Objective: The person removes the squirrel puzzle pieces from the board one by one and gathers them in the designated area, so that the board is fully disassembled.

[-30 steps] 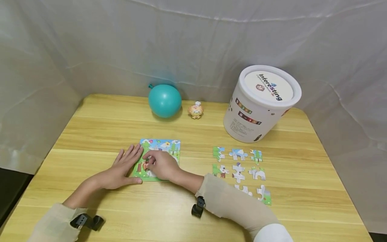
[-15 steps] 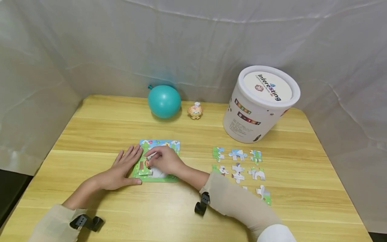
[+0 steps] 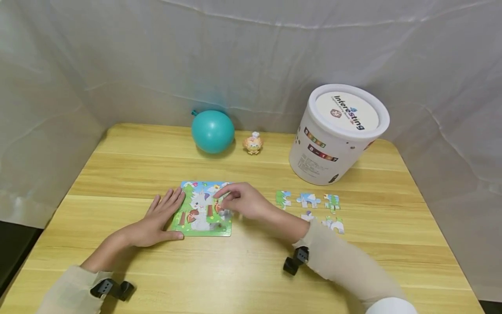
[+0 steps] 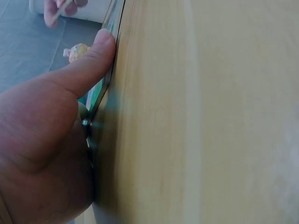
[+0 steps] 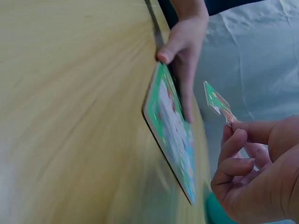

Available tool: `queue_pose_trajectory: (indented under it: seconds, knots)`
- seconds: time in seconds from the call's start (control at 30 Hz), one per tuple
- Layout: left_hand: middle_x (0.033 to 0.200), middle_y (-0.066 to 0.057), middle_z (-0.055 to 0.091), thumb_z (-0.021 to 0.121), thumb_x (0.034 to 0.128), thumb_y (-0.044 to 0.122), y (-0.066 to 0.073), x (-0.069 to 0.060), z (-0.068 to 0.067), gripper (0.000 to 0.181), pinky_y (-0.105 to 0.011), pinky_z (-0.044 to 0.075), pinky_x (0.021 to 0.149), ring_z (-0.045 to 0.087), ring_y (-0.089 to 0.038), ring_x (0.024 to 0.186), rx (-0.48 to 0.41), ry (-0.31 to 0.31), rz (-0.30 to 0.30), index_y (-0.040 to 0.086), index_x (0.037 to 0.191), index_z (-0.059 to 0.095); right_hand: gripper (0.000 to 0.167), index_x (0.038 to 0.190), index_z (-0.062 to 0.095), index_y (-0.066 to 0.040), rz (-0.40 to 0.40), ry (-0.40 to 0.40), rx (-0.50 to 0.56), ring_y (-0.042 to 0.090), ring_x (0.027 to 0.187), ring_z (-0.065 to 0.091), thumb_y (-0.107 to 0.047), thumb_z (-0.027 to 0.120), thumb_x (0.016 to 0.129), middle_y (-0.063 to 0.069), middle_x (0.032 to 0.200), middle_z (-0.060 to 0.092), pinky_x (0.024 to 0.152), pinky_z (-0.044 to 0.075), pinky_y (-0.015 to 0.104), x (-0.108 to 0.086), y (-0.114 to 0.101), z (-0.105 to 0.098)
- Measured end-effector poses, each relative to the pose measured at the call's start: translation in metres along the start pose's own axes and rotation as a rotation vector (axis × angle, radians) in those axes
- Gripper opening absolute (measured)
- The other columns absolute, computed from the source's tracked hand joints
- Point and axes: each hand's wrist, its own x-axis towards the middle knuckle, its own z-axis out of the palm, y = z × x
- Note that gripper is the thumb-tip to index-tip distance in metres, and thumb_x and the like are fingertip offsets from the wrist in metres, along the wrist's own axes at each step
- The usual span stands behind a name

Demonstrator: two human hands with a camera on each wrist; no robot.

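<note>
A square picture puzzle board (image 3: pixel 201 233) with a green and blue border and a grey-white animal lies on the table. My left hand (image 3: pixel 157 223) rests flat along its left edge, fingers straight, thumb at the lower left corner. My right hand (image 3: pixel 251 201) is raised over the board's right side. Between thumb and forefinger it pinches a jigsaw piece (image 5: pixel 216 99), green with some brown and red, held by one end in the right wrist view. The piece is apart from the board (image 5: pixel 161 116).
To the right lie several loose jigsaw pieces (image 3: pixel 309 200); the right sleeve (image 3: pixel 345 259) hides part of that area. Behind stand a teal balloon (image 3: pixel 213 131), a small orange figurine (image 3: pixel 253 144) and a large white lidded tub (image 3: pixel 333 148). Grey cloth surrounds the table.
My right hand has lifted the jigsaw piece off the board's left part and carried it to the right. The sleeve now covers more loose pieces. My left hand has stayed put.
</note>
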Motion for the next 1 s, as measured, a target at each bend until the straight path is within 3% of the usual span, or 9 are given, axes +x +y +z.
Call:
queue_pose_trajectory:
  seconds: [0.13,0.33,0.53,0.73,1.0]
  knots:
    - [0.168,-0.024,-0.011,0.073,0.0942,0.038,0.001,0.000,0.000,0.105,-0.058,-0.020,0.117,-0.016,-0.045,0.152,-0.007,-0.002,-0.003,-0.001,0.162,0.002,0.025,0.122,0.072,-0.011,0.021,-0.020,-0.002,0.043,0.092,0.065,-0.006,0.064,0.099,0.012,0.099,0.073,0.071,0.053,0.039,-0.019,0.006,-0.022]
    - [0.168,-0.023,-0.011,0.073,0.0944,0.038,0.002,0.000,0.000,0.105,-0.057,-0.020,0.117,-0.017,-0.044,0.152,-0.023,-0.001,-0.012,-0.001,0.162,0.002,0.024,0.122,0.071,-0.008,0.040,-0.035,-0.019,0.040,0.092,0.065,-0.007,0.065,0.099,0.016,0.100,0.072,0.077,0.054,0.043,-0.045,0.020,-0.047]
    - [0.168,-0.023,-0.010,0.073,0.0945,0.038,0.002,-0.001,0.000,0.104,-0.056,-0.020,0.117,-0.016,-0.044,0.152,-0.017,0.004,-0.017,-0.001,0.162,0.003,0.023,0.120,0.071,-0.005,0.051,-0.018,-0.025,0.033,0.084,0.065,-0.009,0.068,0.098,0.018,0.095,0.071,0.071,0.054,0.036,-0.067,0.041,-0.063]
    - [0.168,-0.022,-0.010,0.072,0.0944,0.038,0.002,-0.001,0.001,0.105,-0.056,-0.020,0.117,-0.017,-0.043,0.152,-0.019,0.001,-0.019,0.000,0.162,0.002,0.020,0.117,0.072,-0.005,0.049,0.017,-0.075,0.016,0.067,0.054,-0.009,0.068,0.098,0.011,0.090,0.069,0.059,0.046,0.025,-0.092,0.062,-0.068]
    - [0.168,-0.022,-0.011,0.072,0.0945,0.038,0.000,0.000,0.001,0.105,-0.056,-0.021,0.117,-0.017,-0.043,0.152,-0.015,-0.001,-0.019,0.001,0.163,0.002,0.018,0.115,0.074,-0.009,0.041,0.062,-0.142,0.010,0.065,0.050,-0.009,0.069,0.097,0.003,0.088,0.067,0.056,0.042,0.020,-0.119,0.075,-0.072]
